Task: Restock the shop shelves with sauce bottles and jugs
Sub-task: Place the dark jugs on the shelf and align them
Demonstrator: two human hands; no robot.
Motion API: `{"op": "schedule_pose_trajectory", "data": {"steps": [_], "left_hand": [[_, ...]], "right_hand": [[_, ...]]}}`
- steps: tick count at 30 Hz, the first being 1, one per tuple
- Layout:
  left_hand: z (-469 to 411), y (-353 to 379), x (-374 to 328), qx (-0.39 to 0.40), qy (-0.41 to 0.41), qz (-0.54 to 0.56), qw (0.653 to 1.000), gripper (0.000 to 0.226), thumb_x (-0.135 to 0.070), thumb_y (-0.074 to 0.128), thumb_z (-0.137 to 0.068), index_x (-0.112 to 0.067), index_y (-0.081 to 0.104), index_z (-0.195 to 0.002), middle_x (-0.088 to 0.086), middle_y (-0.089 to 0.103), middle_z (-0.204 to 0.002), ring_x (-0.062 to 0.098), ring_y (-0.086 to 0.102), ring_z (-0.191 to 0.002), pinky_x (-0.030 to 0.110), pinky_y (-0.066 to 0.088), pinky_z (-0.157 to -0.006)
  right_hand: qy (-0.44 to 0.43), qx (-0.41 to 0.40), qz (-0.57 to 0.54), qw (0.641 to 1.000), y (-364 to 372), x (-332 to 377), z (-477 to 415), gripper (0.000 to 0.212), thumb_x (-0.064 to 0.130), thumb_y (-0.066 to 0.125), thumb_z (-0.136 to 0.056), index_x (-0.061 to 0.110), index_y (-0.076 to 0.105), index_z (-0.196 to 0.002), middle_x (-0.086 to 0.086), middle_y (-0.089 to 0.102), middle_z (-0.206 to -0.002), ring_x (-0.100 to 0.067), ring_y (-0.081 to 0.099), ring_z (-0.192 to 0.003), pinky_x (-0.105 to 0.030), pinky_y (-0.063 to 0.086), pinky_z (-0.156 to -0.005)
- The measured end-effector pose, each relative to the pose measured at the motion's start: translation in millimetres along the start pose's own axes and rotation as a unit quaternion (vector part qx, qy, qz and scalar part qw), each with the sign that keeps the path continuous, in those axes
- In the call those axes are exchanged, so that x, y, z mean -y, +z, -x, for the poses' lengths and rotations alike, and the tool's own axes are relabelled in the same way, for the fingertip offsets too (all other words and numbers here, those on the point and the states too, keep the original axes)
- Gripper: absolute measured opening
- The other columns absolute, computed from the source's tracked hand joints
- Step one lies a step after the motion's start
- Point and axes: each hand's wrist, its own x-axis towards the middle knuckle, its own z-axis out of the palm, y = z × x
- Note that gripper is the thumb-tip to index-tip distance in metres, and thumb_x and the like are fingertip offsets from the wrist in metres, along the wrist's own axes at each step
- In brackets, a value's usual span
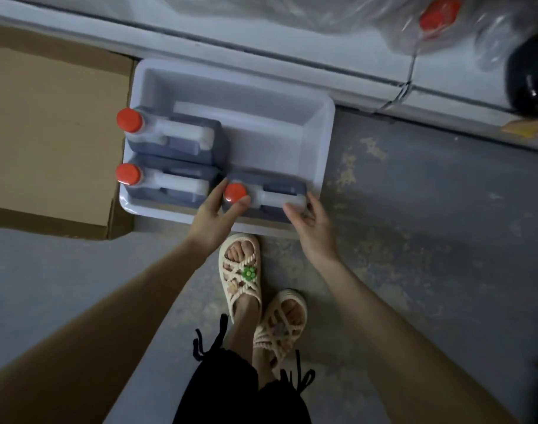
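White moulded plastic forms the shallow tub (319, 123) on the grey concrete floor (414, 240), and three translucent jugs of dark sauce stand in it; the nearest jug (286, 187) sits in the near right corner, its red screw cap (234, 192) beside the two other jugs (185, 139). Our left hand (212, 215) curls thumb and forefinger round that cap; our right hand (310, 224) rests at the far end of the moulded handle (274, 197) — whether it grips, we cannot tell. We judge the jug full, heavy and smooth-sided, so the handle is the place to take hold, with a palm under the base. The tub's low rim wants a straight lift; open floor lies to the right, flattened brown cardboard (47, 133) to the left, the pale shelf base (261, 47) just beyond.
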Motion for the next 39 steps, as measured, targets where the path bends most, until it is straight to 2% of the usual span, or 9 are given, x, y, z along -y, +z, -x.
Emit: {"op": "schedule_pose_trajectory", "data": {"steps": [5,10,13,18,21,25,27,32,39], "left_hand": [[-16.5,7.4,4.3,-0.006,0.018,-0.006,1.000,0.066,-0.041,0.055,-0.093,-0.034,0.022,-0.149,0.004,0.039,-0.146,0.010,0.041,-0.118,0.027,0.034,-0.093],[-29.8,6.1,1.0,0.005,0.032,-0.018,0.999,0.064,-0.043,0.051,-0.094,-0.034,0.020,-0.150,-0.001,0.035,-0.144,0.012,0.039,-0.121,0.028,0.032,-0.098],[-38.0,7.8,-5.2,0.005,0.040,-0.005,0.999,0.064,-0.045,0.051,-0.094,-0.034,0.022,-0.149,-0.004,0.035,-0.142,0.012,0.039,-0.122,0.029,0.033,-0.098],[-58.2,6.8,-15.8,0.017,0.042,0.016,0.999,0.062,-0.048,0.050,-0.093,-0.034,0.023,-0.148,0.003,0.040,-0.141,0.020,0.044,-0.125,0.041,0.038,-0.107],[-69.7,9.2,-21.5,0.025,0.045,0.022,0.998,0.059,-0.048,0.050,-0.093,-0.036,0.023,-0.145,-0.004,0.045,-0.125,0.017,0.049,-0.114,0.047,0.044,-0.102],[-85.0,14.0,-24.9,0.014,0.053,0.066,0.996,0.058,-0.054,0.061,-0.084,-0.035,0.037,-0.133,-0.002,0.057,-0.119,0.020,0.059,-0.111,0.052,0.047,-0.098],[-92.6,15.9,-26.5,0.004,0.064,0.084,0.994,0.064,-0.059,0.064,-0.076,-0.032,0.041,-0.129,0.002,0.060,-0.118,0.022,0.061,-0.110,0.053,0.049,-0.096],[-112.5,16.5,-27.3,-0.020,0.103,0.072,0.992,0.063,-0.061,0.064,-0.074,-0.025,0.048,-0.123,0.002,0.063,-0.112,0.021,0.063,-0.106,0.049,0.050,-0.096],[-141.8,20.0,-35.6,-0.069,0.156,0.036,0.985,0.026,-0.038,0.059,-0.093,-0.019,0.050,-0.107,-0.010,0.061,-0.090,0.004,0.060,-0.083,0.025,0.050,-0.082]], "right_hand": [[-0.021,-0.002,0.010,1.000,6.4,-7.0,-9.1,0.072,0.035,0.066,-0.088,0.020,0.031,-0.149,-0.001,0.045,-0.147,-0.015,0.043,-0.134,-0.037,0.036,-0.113],[-0.048,0.014,0.043,0.998,2.7,-4.6,-19.0,0.067,0.035,0.060,-0.092,0.023,0.029,-0.150,0.002,0.039,-0.150,-0.012,0.039,-0.136,-0.028,0.035,-0.111],[-0.059,0.007,0.051,0.997,4.0,2.3,-29.3,0.064,0.038,0.058,-0.092,0.024,0.032,-0.148,0.000,0.041,-0.149,-0.015,0.042,-0.134,-0.032,0.038,-0.109],[-0.086,-0.003,0.059,0.995,3.7,15.8,-48.4,0.048,0.034,0.056,-0.095,0.019,0.043,-0.138,-0.001,0.053,-0.130,-0.011,0.054,-0.110,-0.005,0.045,-0.079],[-0.087,0.010,0.044,0.995,4.2,22.5,-62.9,0.040,0.036,0.054,-0.096,0.021,0.044,-0.132,-0.001,0.055,-0.120,-0.012,0.059,-0.101,-0.011,0.050,-0.074],[-0.071,0.011,0.016,0.997,5.9,31.3,-80.9,0.026,0.038,0.053,-0.096,0.031,0.045,-0.119,0.013,0.056,-0.101,0.008,0.059,-0.078,-0.008,0.047,-0.060],[-0.073,0.010,0.018,0.997,5.6,33.4,-88.3,0.026,0.037,0.056,-0.094,0.032,0.045,-0.117,0.017,0.057,-0.099,0.015,0.059,-0.074,-0.006,0.046,-0.063],[-0.083,0.008,0.026,0.996,3.7,32.3,-107.9,0.031,0.035,0.058,-0.093,0.025,0.047,-0.121,0.016,0.059,-0.100,0.020,0.056,-0.074,0.000,0.041,-0.065],[-0.092,-0.028,0.010,0.995,9.7,40.2,-133.4,0.029,0.040,0.061,-0.090,0.023,0.053,-0.112,0.014,0.062,-0.093,0.015,0.059,-0.074,-0.004,0.045,-0.067]]}}
